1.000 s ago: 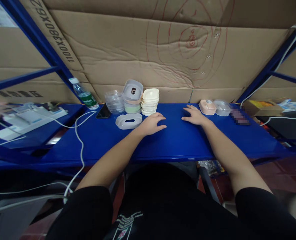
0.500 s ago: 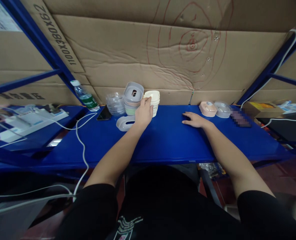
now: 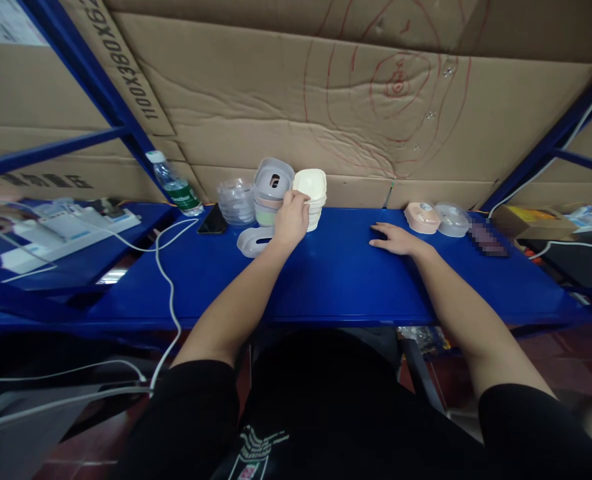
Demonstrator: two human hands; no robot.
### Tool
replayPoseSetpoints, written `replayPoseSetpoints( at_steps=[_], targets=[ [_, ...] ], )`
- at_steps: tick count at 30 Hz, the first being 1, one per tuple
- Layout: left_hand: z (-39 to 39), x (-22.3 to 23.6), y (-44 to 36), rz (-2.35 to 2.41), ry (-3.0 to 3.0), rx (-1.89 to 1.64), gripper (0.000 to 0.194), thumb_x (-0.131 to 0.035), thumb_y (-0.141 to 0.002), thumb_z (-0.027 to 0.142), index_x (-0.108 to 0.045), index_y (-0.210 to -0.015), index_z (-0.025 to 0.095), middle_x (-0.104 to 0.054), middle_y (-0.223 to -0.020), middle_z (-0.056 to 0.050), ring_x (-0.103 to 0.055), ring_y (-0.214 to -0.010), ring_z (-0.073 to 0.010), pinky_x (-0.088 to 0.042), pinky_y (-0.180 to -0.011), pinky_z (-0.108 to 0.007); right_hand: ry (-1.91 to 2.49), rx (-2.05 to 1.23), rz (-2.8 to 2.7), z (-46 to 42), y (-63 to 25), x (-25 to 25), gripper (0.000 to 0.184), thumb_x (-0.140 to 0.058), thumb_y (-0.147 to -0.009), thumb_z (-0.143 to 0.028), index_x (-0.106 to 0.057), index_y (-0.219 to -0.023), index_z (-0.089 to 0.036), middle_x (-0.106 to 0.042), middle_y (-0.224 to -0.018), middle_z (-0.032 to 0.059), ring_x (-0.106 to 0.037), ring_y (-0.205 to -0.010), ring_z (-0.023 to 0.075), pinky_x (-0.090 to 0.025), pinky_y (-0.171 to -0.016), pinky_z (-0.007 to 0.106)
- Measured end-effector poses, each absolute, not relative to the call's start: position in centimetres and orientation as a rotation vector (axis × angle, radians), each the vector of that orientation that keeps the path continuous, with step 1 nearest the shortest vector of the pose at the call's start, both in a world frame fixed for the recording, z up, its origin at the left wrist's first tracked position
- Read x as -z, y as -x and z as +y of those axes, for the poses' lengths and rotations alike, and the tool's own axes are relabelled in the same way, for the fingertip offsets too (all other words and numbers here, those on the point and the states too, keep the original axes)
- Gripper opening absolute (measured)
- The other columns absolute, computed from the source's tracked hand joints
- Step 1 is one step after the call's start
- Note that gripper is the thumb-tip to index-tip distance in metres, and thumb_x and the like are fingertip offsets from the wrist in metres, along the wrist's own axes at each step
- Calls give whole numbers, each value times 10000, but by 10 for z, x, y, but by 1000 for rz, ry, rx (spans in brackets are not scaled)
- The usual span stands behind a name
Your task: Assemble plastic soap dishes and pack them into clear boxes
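Note:
My left hand [image 3: 293,217] has its fingers closed on the front edge of the top cream plastic dish [image 3: 310,183]. That dish is tilted up at the back, above a stack of similar cream dishes [image 3: 314,217]. To the left stands a stack of grey, pink and green dishes, topped by a grey slotted piece [image 3: 272,179]. In front of it, a grey oval slotted lid [image 3: 249,243] lies on the table, partly hidden by my left hand. My right hand [image 3: 395,239] rests on the blue table with fingers spread, holding nothing.
Clear plastic tubs [image 3: 237,202], a black phone [image 3: 213,220] and a water bottle [image 3: 177,187] are on the left of the blue table [image 3: 346,280]. A pink box [image 3: 423,218] and a clear grey box [image 3: 451,219] sit at the right. A white cable [image 3: 168,293] crosses the left side.
My left hand has tilted the top cream dish up at the back. My right hand stays on the table. The whole view has shifted slightly.

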State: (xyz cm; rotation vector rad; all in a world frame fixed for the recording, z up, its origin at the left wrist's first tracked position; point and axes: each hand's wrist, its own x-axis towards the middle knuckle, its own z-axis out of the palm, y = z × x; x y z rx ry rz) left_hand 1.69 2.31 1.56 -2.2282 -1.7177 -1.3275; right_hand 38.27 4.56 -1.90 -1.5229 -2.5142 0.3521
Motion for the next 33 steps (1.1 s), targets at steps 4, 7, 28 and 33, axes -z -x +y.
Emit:
replayPoseSetpoints(
  at_steps=[4,7,28,33],
  targets=[
    [26,-14,-16,-1687,2234,1359,212,-573,-1023,166,-683,-1200,207,-637,-1340,-137,-674,-1208,-281,-556,-1090,-440,1536,-342,-2518,46,-383,19,842,-631,-985,-687,-548,-1630,-152,-456,-1733,191,-388,-1638,407,-296,-1359,595],
    [28,-13,-16,-1667,2247,1369,207,-572,-1022,169,-677,-1197,202,-638,-1321,-139,-666,-1220,-282,-547,-1102,-445,1527,-330,-2519,47,-384,20,828,-634,-985,-679,-555,-1623,-157,-473,-1724,186,-394,-1636,402,-298,-1359,588],
    [22,-21,-12,-1613,2268,1454,125,-625,-961,119,-685,-987,226,-684,-1185,-92,-674,-1036,-230,-556,-978,-408,1520,-329,-2531,45,-383,18,813,-639,-1003,-652,-553,-1620,-129,-466,-1723,211,-404,-1628,416,-311,-1348,604],
    [16,-24,-13,-1569,2244,1430,136,-621,-986,145,-713,-1024,237,-690,-1191,-75,-678,-1004,-216,-558,-947,-387,1531,-338,-2523,45,-382,17,796,-654,-997,-635,-556,-1622,-154,-474,-1722,189,-398,-1633,407,-311,-1349,607]
  ],
)
